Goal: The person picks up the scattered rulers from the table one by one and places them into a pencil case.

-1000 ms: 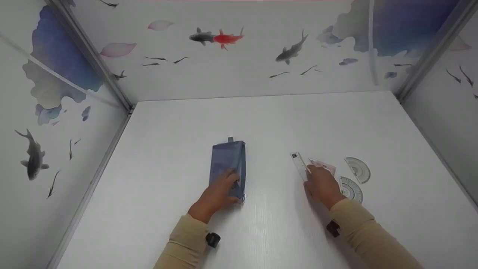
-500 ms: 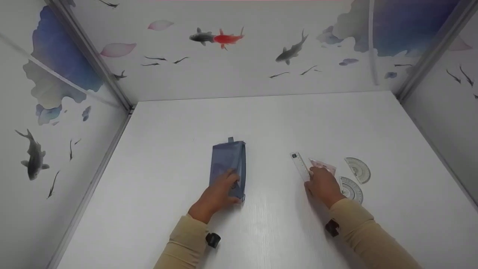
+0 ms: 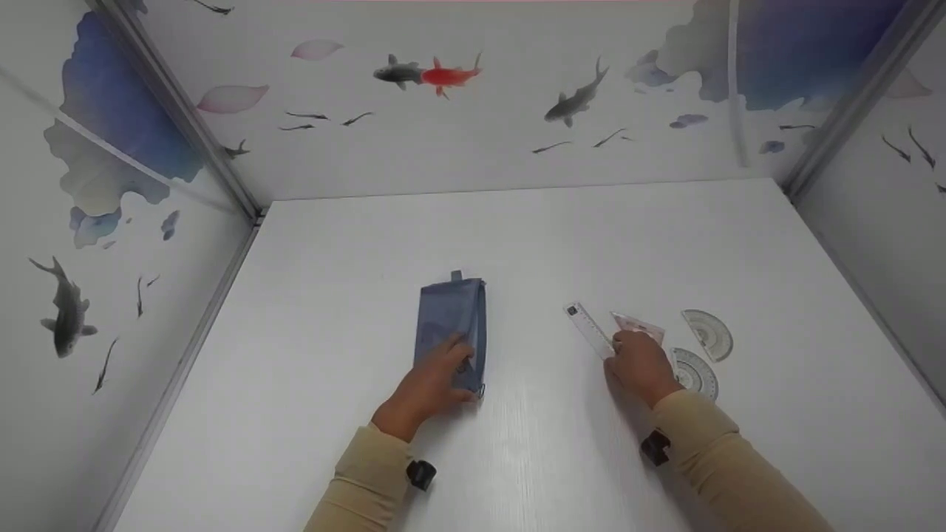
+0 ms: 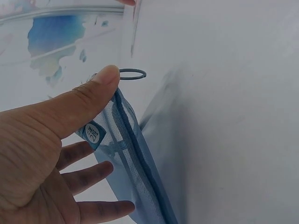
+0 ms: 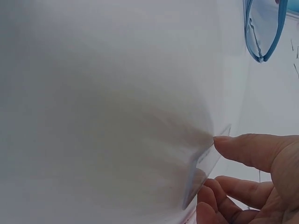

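Head view: a person's left hand [image 3: 427,390] grips a blue pouch [image 3: 447,314], which extends toward one o'clock on the white tabletop [image 3: 532,244]. Farther right, a clear ruler [image 3: 588,329] slants toward eleven o'clock, pinched by the right hand [image 3: 641,367]. A partly hidden, pink-tinted piece [image 3: 640,326] lies at that hand's twelve o'clock, with one protractor [image 3: 698,374] at three, another protractor [image 3: 709,336] at two.

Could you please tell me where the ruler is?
In the head view, the right hand holds the ruler, right of the pouch and beside the pink triangle.
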Available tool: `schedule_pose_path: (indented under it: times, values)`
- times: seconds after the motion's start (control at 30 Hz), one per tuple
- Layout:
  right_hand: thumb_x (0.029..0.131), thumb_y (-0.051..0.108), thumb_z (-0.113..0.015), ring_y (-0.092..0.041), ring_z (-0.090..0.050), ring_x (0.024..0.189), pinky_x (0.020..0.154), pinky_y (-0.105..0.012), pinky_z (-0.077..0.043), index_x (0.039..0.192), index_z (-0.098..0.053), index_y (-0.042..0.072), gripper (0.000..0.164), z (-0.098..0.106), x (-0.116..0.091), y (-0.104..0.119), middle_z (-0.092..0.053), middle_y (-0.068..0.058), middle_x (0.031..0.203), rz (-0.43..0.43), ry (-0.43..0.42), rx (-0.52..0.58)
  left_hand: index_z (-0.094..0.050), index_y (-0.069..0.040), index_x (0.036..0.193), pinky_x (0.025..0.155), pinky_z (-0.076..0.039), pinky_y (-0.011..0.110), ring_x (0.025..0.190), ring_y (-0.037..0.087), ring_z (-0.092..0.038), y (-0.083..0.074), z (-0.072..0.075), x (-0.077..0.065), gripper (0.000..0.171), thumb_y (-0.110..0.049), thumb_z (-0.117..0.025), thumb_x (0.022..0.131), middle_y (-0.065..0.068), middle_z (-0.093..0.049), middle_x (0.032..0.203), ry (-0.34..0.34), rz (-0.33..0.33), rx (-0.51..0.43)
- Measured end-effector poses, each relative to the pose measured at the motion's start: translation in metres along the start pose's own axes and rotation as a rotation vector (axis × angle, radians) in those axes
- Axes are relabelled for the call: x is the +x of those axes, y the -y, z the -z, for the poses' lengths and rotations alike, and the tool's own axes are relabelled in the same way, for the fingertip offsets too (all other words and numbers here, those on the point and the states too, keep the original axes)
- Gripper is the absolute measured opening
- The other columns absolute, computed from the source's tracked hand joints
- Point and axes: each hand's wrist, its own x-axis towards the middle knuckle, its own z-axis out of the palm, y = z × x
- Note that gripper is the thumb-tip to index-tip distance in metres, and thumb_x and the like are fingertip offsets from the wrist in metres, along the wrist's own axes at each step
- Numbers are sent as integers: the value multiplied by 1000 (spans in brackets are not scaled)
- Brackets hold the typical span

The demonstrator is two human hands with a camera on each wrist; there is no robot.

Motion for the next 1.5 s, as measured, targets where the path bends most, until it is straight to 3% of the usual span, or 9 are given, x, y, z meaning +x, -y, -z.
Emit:
schedule_pose_path:
  times: [0.47, 0.73, 0.97, 1.1, 1.2, 1.5]
  values:
    - [84, 3, -57, -46, -51, 120, 99, -54, -42, 120, -55, -15, 41, 1, 3, -1, -58, -31, 124, -47, 21, 62, -50, -13, 133, 104, -38, 53, 138, 37, -36, -2, 3, 1, 67, -22, -83, 75, 15, -30, 155, -1, 11, -12]
    - [83, 4, -60, -39, -60, 105, 92, -51, -46, 120, -56, -14, 41, 0, 3, 0, -63, -27, 114, -37, 3, 63, -50, -13, 135, 105, -38, 53, 138, 37, -35, -1, 4, 1, 69, -24, -83, 75, 15, -29, 155, -4, 12, -6]
    - [79, 2, -64, -31, -57, 91, 87, -49, -47, 117, -58, -13, 41, 1, 2, 0, -64, -24, 106, -50, 13, 77, -51, -11, 131, 104, -40, 51, 136, 37, -38, 1, 3, 1, 65, -21, -83, 75, 17, -32, 153, -20, -23, 6]
    - [81, 3, -66, -29, -57, 87, 78, -43, -48, 119, -57, -11, 41, -1, 4, -1, -64, -20, 100, -82, 23, 102, -51, -12, 132, 104, -39, 50, 136, 36, -37, 1, 3, 0, 66, -22, -83, 75, 15, -31, 154, -8, 3, 2]
    - [82, 3, -67, -28, -57, 87, 75, -41, -48, 121, -56, -9, 42, -2, 5, -2, -63, -19, 101, -108, 30, 130, -51, -12, 132, 104, -40, 51, 137, 36, -37, 0, 3, 0, 66, -23, -83, 75, 15, -30, 154, -6, 8, 0]
    - [87, 2, -62, -31, -55, 96, 84, -47, -47, 123, -55, -6, 38, -1, 4, -4, -59, -19, 106, -124, 33, 183, -50, -11, 132, 101, -41, 51, 135, 38, -38, 0, 2, 0, 66, -22, -83, 76, 16, -30, 154, -19, -24, -2]
